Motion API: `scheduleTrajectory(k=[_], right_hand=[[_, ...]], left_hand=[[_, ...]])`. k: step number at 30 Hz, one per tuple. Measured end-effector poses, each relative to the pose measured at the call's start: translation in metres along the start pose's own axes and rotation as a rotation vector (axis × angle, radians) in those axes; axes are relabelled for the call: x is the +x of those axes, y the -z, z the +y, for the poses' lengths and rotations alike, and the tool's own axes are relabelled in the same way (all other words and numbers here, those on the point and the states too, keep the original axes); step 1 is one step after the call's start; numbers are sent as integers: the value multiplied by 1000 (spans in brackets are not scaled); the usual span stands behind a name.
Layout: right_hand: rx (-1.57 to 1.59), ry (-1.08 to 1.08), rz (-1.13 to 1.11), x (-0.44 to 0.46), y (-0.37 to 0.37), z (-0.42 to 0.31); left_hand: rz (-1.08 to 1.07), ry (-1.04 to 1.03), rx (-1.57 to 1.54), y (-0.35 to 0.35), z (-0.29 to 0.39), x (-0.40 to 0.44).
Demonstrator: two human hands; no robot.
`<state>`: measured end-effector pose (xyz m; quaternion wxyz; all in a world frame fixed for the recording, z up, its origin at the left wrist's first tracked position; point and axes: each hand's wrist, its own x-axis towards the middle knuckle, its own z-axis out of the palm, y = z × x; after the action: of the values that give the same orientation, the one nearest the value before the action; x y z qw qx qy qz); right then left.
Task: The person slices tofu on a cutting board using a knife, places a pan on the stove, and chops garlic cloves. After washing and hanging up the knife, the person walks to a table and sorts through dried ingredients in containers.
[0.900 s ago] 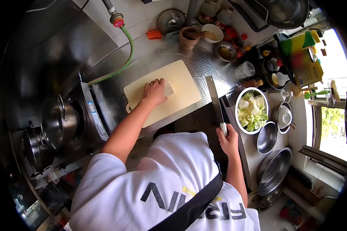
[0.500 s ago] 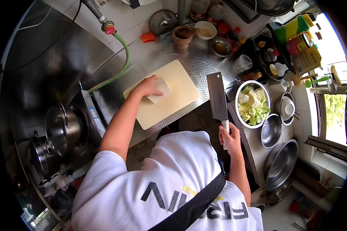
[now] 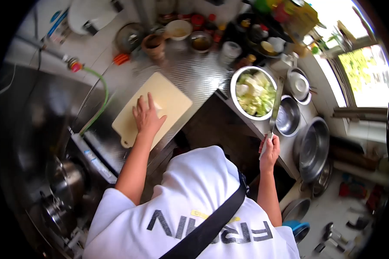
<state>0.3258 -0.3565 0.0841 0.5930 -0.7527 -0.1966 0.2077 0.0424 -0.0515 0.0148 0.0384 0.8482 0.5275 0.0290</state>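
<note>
My left hand (image 3: 148, 117) rests over the cream cutting board (image 3: 175, 102) with its fingers spread. Part of a white block (image 3: 157, 106), which looks like tofu, shows beside the fingers; the rest is hidden under the hand. The handle of a cleaver (image 3: 277, 103) is in my right hand (image 3: 269, 152), fingers wrapped round it. Its blade points away from me and appears almost edge-on, beside the white bowl of chopped cabbage (image 3: 256, 93).
The board lies on a metal counter (image 3: 199, 71). Metal basins (image 3: 312, 151) stand at the right. At the back are a mortar (image 3: 153, 45), a small bowl (image 3: 178, 29) and condiments. Pots (image 3: 65, 179) sit at the left, near a green hose (image 3: 103, 93).
My view has turned to the right. My left hand has spread its fingers, which earlier gripped the white block. The cleaver has swung from flat-on to edge-on, near the cabbage bowl.
</note>
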Motion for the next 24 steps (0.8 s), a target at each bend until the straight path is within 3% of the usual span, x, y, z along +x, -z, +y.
scheduleTrajectory(k=[4, 7, 9, 12, 15, 17, 21, 24], right_hand=[[120, -70, 430, -11, 50, 24], [98, -49, 780, -7, 130, 49], [-207, -82, 972, -5, 206, 90], [-568, -149, 1148, -21, 312, 90], [-865, -259, 1146, -21, 430, 124], [-946, -445, 1088, -13, 500, 144], [-867, -884, 861, 11, 583, 156], [-845, -1030, 799, 24, 615, 181]], left_hand=[[-15, -259, -192, 14, 59, -10], [-51, -422, -284, 14, 124, -25], [-90, -467, -314, 15, 161, -31], [-156, -534, -367, 21, 216, -58], [-230, -597, -431, 23, 274, -72], [-277, -639, -470, 29, 311, -90], [-335, -738, -464, 38, 361, -114], [-420, -713, -412, 49, 374, -120]])
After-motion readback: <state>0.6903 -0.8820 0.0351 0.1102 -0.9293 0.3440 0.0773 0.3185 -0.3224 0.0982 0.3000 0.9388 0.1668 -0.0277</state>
